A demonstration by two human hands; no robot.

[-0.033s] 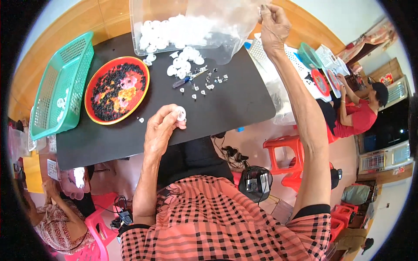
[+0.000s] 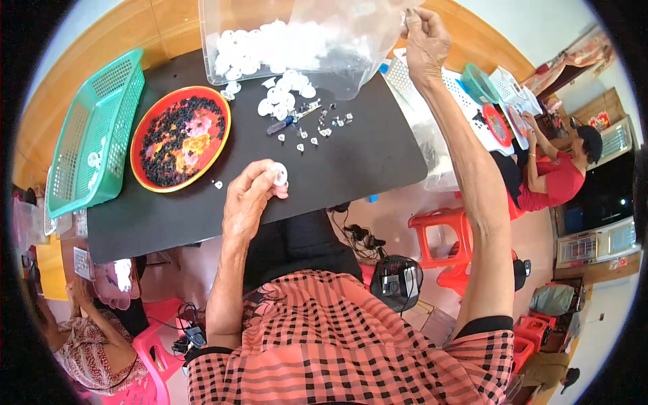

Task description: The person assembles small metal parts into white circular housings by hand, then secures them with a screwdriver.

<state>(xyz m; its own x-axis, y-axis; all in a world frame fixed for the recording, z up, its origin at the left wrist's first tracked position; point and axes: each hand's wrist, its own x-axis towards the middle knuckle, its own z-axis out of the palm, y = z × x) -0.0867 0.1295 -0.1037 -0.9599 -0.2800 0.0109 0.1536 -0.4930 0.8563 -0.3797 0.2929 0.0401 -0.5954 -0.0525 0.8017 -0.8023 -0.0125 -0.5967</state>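
Between the thumb and fingers of my left hand (image 2: 253, 192), over the near edge of the dark table, is a round white plastic piece (image 2: 279, 174) with a hole in its middle. High at the far right, my right hand (image 2: 428, 44) is closed in a pinch at the edge of a clear plastic bag (image 2: 354, 71). A small white bit shows at those fingertips; its kind cannot be made out. The bag hangs in a clear bin (image 2: 210, 50) full of white round pieces. More white pieces (image 2: 282, 94) lie before it, beside a screwdriver (image 2: 280, 125) and several small clear parts (image 2: 314, 141).
A red and yellow tray (image 2: 135, 152) of small black parts stands left on the dark table (image 2: 364, 155). Beyond it is a green basket (image 2: 94, 142). Red stools (image 2: 442, 226) stand to the right. One person (image 2: 553, 179) sits far right, another (image 2: 98, 344) lower left.
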